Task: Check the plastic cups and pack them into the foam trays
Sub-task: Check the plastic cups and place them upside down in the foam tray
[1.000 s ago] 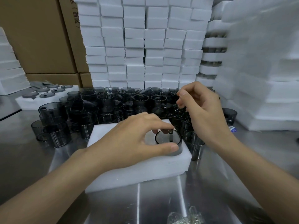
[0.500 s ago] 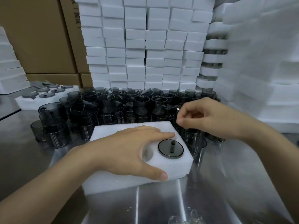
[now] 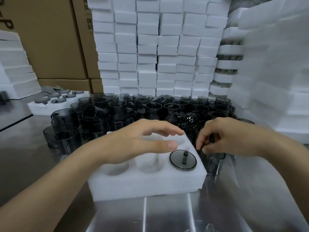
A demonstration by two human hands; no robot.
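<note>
So, head view: one dark cup (image 3: 183, 159) sits in the front-right pocket of the foam tray (image 3: 150, 183), and the other pockets I can see look empty. Left hand (image 3: 133, 143) hovers over the tray, fingers relaxed, holding nothing. Right hand (image 3: 229, 138) pinches the rim of the next cup (image 3: 215, 163) just beside the tray's right edge. Guessing next: lift it, give it a quick look-over, drop it into a neighbouring pocket.

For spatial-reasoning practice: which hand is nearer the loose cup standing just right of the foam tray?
Right. The right hand grips that cup at its rim; the left hand hovers over the foam tray.
</note>
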